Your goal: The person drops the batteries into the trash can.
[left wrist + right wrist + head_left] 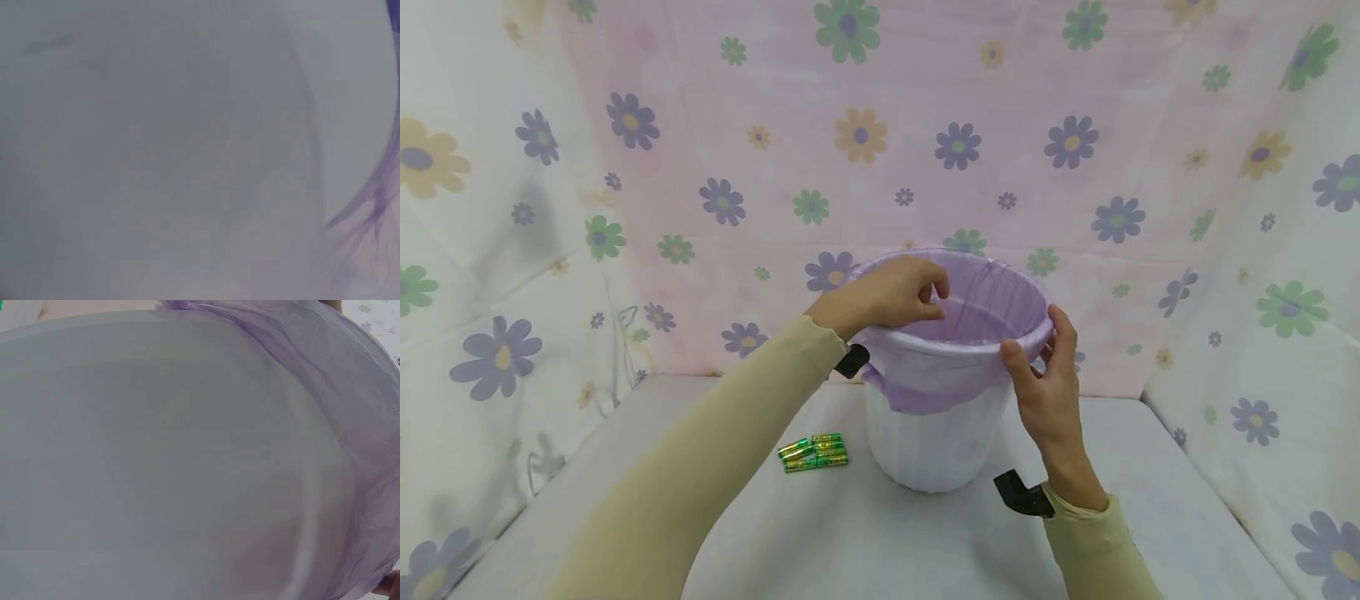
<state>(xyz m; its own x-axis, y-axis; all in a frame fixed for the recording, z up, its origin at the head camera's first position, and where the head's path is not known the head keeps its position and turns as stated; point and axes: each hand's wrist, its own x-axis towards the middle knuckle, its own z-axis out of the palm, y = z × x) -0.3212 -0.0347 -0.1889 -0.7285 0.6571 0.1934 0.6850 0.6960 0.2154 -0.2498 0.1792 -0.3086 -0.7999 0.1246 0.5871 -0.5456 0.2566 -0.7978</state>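
Left sleeve point(718, 446) and right sleeve point(1096, 542): long, plain, pale khaki, close-fitting over the forearms, each ending at the wrist with a slightly puckered edge. At the left wrist, a small black block point(853, 361); at the right, an angular black fitting point(1022, 498), bent like an elbow. Left hand point(895, 293) and right hand point(1051, 396) bare.
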